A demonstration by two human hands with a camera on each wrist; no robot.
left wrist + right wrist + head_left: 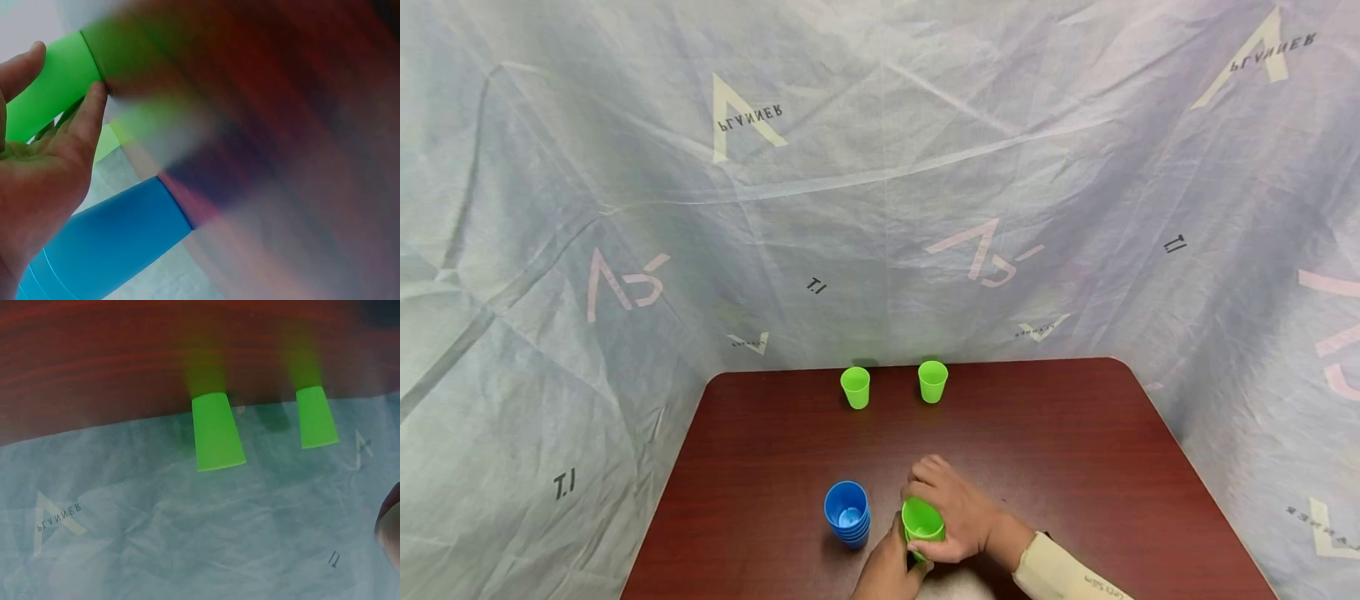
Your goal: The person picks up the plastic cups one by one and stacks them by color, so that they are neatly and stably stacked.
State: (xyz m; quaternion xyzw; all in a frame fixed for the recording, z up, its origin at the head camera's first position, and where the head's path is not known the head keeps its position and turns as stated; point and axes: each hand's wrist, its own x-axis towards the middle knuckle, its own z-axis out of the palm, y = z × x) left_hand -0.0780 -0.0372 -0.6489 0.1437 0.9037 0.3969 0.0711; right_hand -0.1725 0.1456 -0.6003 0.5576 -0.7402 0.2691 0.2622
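Observation:
Near the table's front edge, my right hand grips a green cup from the right, fingers round its far side and thumb at the near side. My left hand holds the same cup low on its left; the left wrist view shows the thumb on one side of the green wall and the fingers on the other. Whether more green cups are nested beneath cannot be told. Just left of the hands stands a stack of blue cups, open ends up. Only a sliver of the right hand shows in the right wrist view.
Two upright green cups, one on the left and one on the right, stand apart by the back edge of the dark red wooden table. Grey printed cloth hangs behind and along both sides.

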